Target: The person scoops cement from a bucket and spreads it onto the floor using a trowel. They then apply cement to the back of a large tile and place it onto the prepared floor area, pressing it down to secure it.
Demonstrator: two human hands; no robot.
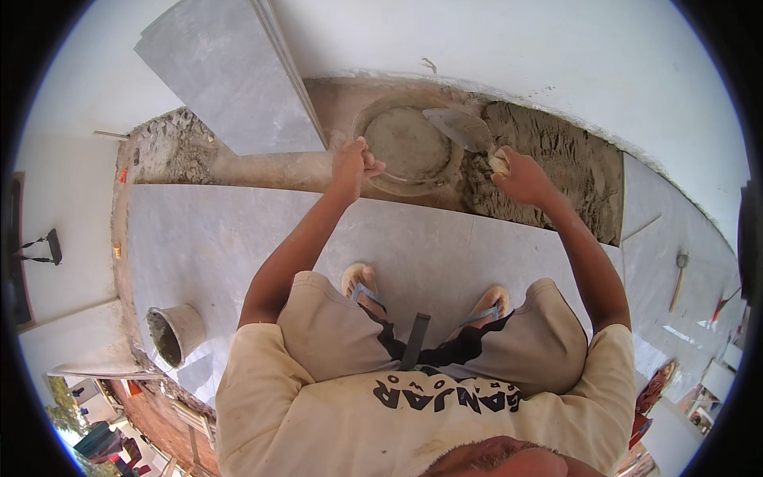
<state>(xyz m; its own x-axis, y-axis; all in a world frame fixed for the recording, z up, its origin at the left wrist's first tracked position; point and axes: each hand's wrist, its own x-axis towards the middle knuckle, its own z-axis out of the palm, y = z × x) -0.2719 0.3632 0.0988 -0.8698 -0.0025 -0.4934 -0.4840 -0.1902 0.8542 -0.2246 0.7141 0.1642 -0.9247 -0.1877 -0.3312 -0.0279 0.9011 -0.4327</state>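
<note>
A round mortar bucket [413, 188], filled with wet grey mortar [409, 143], stands at the far wall. My left hand [355, 165] is closed at the bucket's left rim, its fingers curled over the edge. In my right hand [524, 179] is the handle of a trowel. The metal blade of the trowel [461, 129] points up and left, over the bucket's right rim. To the right of the bucket lies a bed of spread mortar [556, 151] with a rough, ridged surface, reaching from the wall to the laid floor tiles [421, 230].
Large grey tiles [230, 75] lean at the far left, beside rubble [171, 147]. A tipped bucket [179, 334] with mortar inside lies on the left. A mallet-like tool [679, 278] rests on the tiles at right. My sandalled feet [366, 290] stand on the tiles.
</note>
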